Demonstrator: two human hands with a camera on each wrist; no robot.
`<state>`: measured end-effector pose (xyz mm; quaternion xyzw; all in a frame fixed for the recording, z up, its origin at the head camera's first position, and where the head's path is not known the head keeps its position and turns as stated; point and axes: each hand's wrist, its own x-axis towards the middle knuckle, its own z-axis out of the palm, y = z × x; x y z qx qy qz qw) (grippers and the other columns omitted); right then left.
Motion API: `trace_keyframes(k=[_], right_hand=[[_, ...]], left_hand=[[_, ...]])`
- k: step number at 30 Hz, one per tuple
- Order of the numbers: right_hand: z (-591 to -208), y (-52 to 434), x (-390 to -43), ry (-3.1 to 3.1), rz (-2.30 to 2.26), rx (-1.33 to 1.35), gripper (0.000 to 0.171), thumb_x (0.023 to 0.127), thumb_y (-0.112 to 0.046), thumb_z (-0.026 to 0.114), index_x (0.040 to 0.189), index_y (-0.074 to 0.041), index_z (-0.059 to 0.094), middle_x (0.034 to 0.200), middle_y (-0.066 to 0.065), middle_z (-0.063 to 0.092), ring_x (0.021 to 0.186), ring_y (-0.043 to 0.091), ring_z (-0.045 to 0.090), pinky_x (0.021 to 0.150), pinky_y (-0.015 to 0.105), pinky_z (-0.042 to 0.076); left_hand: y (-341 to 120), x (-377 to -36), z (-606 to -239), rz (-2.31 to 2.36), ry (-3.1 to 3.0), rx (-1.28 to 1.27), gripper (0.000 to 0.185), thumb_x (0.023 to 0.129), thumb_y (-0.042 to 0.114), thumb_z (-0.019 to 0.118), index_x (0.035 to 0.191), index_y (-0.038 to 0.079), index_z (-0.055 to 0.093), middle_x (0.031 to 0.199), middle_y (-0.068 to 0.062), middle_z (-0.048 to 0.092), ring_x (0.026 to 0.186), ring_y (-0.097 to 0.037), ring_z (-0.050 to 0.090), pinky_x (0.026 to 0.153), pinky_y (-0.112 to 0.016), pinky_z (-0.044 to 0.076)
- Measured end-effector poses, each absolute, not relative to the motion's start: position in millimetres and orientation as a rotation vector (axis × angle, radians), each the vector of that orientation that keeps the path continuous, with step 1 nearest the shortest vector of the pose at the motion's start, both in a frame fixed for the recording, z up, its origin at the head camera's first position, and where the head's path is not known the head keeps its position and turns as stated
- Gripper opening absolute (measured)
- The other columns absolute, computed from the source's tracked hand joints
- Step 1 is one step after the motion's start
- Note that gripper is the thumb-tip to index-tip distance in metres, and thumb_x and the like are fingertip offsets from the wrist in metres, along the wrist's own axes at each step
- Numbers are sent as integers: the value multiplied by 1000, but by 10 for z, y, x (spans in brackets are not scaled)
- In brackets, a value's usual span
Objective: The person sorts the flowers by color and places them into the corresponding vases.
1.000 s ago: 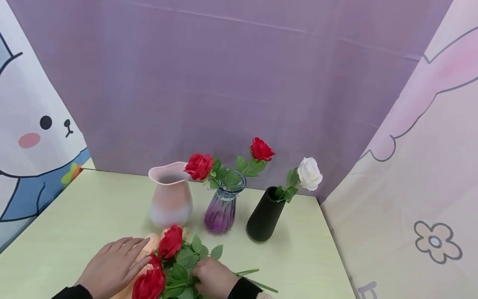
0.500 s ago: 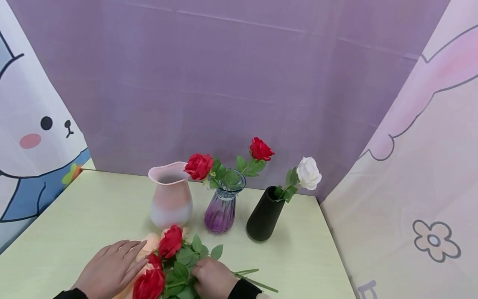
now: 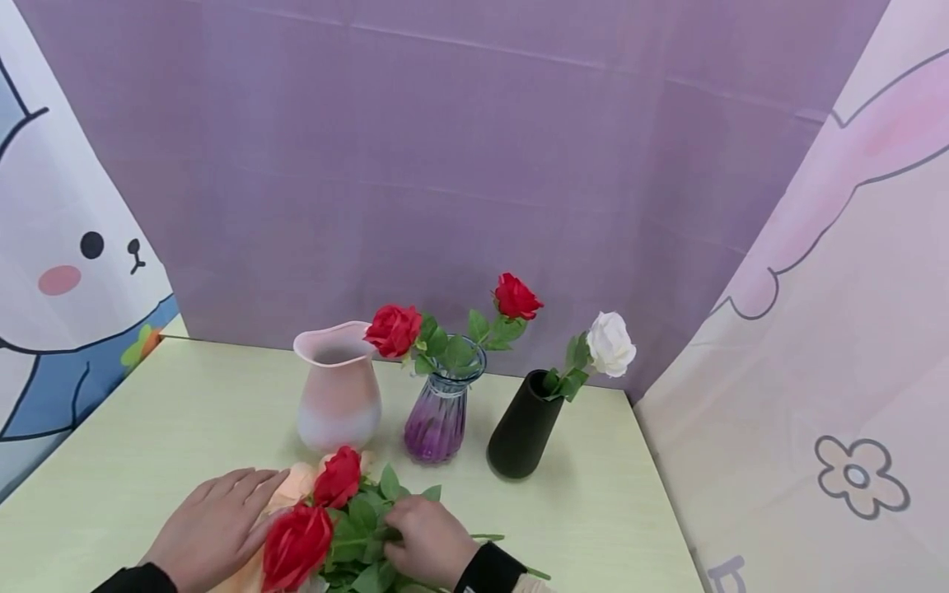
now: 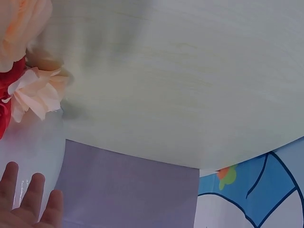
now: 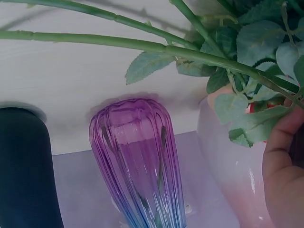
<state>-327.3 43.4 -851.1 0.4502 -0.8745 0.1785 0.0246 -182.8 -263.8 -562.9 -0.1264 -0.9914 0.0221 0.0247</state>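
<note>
On the table (image 3: 608, 519), right fingers (image 3: 408, 517) pinching stem (image 5: 190, 54), left fingers (image 3: 252, 486) straight, front rose (image 3: 296, 548) shifted

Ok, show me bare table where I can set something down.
Free: the table left of the pink vase, beyond the left hand; also right of the stems, in front of the black vase. Crowded: around the roses and right hand.

A creased purple cloth (image 3: 474, 173) hangs behind a pale yellow-green tabletop (image 3: 600, 511); at left, a cartoon-printed panel (image 3: 70, 305) shows a pink-cheeked white animal (image 3: 59, 189) in blue; at right, a pale pinkish panel (image 3: 808, 371) bears an outlined flower (image 3: 856, 476); the light is soft.
</note>
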Motion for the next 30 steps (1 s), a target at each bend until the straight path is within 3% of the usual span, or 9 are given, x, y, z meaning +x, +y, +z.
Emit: trace_keyframes(k=[1,3,7,10,12,20,25,28,30], right_hand=[[-8470,440,-3271,-2708,564,1381,13,93,-57,56,101,-47,61,95,-25,56,89,-6,52,78,23,49],[-8377,452,-3273,-2692,600,1360,14,94,-56,56,102,-47,62,96,-25,56,90,-5,52,78,22,49],[-8157,484,-3288,-2627,684,1306,13,93,-53,58,103,-45,62,95,-23,58,89,-6,52,76,21,49],[-8000,507,-3310,-2573,728,1246,12,91,-47,64,102,-44,63,94,-23,58,87,-8,51,75,20,49],[-7892,529,-3332,-2548,744,1210,14,89,-43,68,103,-43,64,95,-23,58,87,-9,51,76,19,50],[-7624,650,-3492,-2518,846,1091,17,89,-41,70,105,-45,64,101,-26,59,90,-10,54,74,17,51],[-7425,733,-3636,-2475,977,1041,21,91,-40,70,110,-44,64,103,-24,61,86,-10,57,65,12,52],[-7226,803,-3749,-2439,1029,987,34,91,-44,69,124,-45,60,113,-23,64,89,-8,61,62,14,53],[-7122,869,-3835,-2399,1047,942,39,91,-45,68,128,-47,57,109,-24,65,85,-7,61,59,16,51]], left_hand=[[-2742,-1898,-5837,140,-3004,-420,73,93,70,46,147,20,49,139,-1,57,133,-32,48,113,-61,35],[-2948,-2068,-6257,164,-2977,-453,78,91,74,43,152,24,41,145,0,52,137,-35,43,114,-65,29],[-3517,-2585,-7528,248,-2839,-449,91,82,86,40,158,40,20,151,11,43,143,-31,35,119,-67,9],[-3804,-2913,-8203,198,-2810,-404,94,76,91,39,156,48,15,151,16,41,142,-29,34,117,-70,6],[-3888,-3038,-8395,178,-2797,-393,92,77,91,38,155,50,12,151,18,40,143,-30,32,116,-71,8],[-3797,-3215,-8268,83,-2711,-456,87,80,88,41,154,50,19,151,20,38,142,-24,33,116,-68,15],[-3640,-3260,-8078,50,-2700,-480,83,82,86,42,154,51,19,152,20,37,143,-23,33,121,-65,2],[-3563,-3308,-7979,31,-2699,-501,82,83,84,43,154,50,20,154,20,36,143,-22,33,122,-60,-5],[-3520,-3345,-7909,32,-2690,-517,82,84,84,43,154,49,19,154,19,35,144,-22,33,123,-59,-7]])
